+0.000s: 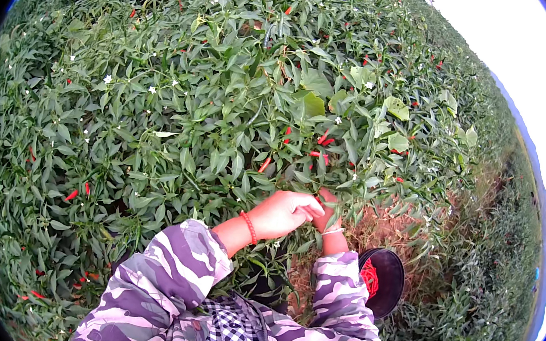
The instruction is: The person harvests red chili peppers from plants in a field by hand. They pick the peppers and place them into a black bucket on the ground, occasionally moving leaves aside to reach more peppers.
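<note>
My left hand [282, 214], with a red bead bracelet at the wrist, reaches across the chilli plants [207, 127] with curled fingers. Its fingertips lie over or against my right hand [326, 216], and I cannot tell which. A pale bracelet circles the right wrist. Leaves and the left fingers hide part of the right hand. A speck of red shows between the hands, too small to identify. Just beyond them hang ripe red chillies [264, 164] and another cluster [326, 140] among the leaves. What either hand holds is hidden.
A dark bucket [387, 289] stands beside my right forearm, with red chillies [370, 277] inside. Reddish soil with dry grass [388, 226] shows near it. More red chillies [71, 195] hang at left. Long green chillies [256, 113] and white flowers [107, 79] dot the dense foliage.
</note>
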`<control>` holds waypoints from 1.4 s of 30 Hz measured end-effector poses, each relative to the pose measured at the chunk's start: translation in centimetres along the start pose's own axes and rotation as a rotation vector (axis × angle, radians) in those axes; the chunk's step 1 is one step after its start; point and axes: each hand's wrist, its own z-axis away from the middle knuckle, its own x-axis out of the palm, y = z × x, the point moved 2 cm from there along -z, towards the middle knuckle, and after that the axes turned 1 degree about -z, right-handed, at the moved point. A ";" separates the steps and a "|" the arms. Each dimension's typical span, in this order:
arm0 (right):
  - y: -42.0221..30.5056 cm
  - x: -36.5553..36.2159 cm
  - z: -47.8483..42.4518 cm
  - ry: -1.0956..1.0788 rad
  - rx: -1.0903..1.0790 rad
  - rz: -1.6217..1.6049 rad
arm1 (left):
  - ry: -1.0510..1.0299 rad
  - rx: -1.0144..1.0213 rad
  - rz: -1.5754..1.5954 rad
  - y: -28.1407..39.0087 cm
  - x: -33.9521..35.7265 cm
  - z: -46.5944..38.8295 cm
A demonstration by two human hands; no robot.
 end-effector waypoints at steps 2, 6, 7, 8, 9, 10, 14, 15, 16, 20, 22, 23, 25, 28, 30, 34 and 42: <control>0.3 -0.2 0.2 0.006 -0.003 0.051 | 0.172 0.052 0.152 2.7 -1.7 -1.9; -0.6 1.1 -0.1 -0.087 0.008 -0.129 | 0.264 0.070 -0.290 2.3 -2.8 -6.2; -1.2 0.7 0.0 -0.128 0.019 -0.221 | 0.205 0.065 -0.349 0.8 -1.8 -7.1; 2.7 2.3 -0.4 -0.042 -0.093 -0.028 | 0.109 -0.029 -0.429 -0.9 -1.0 -7.6; 2.3 2.1 0.4 -0.030 -0.439 0.418 | 0.015 -0.140 -0.503 -2.3 -0.4 -7.5; 1.7 2.1 1.3 -0.227 -0.295 0.267 | -0.042 -0.181 -0.540 -2.9 0.1 -7.0; -2.4 0.7 7.1 -0.754 -0.003 -0.348 | -0.098 -0.008 -0.725 -6.0 2.3 -4.8; -3.7 -0.2 8.4 -0.780 0.019 -0.246 | -0.142 -0.014 -0.819 -6.1 2.4 -4.0; -4.4 -0.8 9.4 -0.776 0.056 -0.529 | -0.182 -0.077 -0.862 -5.6 2.6 -3.4; -8.5 -4.7 7.9 -0.430 0.597 -1.354 | -0.257 -0.088 -1.039 -7.8 3.8 -2.1; -8.7 -4.4 5.0 -0.167 0.605 -1.318 | -0.239 -0.056 -1.065 -8.6 4.3 -1.7; -7.2 -3.6 3.5 -0.202 0.544 -1.190 | -0.228 -0.045 -1.084 -8.9 4.4 -1.5; -3.3 -1.2 0.5 -0.082 0.379 -0.780 | -0.222 0.011 -1.070 -7.8 4.1 -1.2; -1.2 1.3 -2.6 0.155 0.204 -0.220 | -0.162 0.111 -1.057 -7.0 3.4 -1.0; -1.8 1.8 -3.8 0.131 0.337 -0.076 | -0.143 0.122 -1.047 -7.0 2.9 -0.8; -0.3 4.3 -5.2 0.336 0.159 -0.182 | -0.100 0.169 -1.040 -6.3 2.3 -0.3; -0.6 2.9 -6.2 0.155 0.088 -0.122 | -0.128 0.083 -0.984 -6.6 2.0 0.1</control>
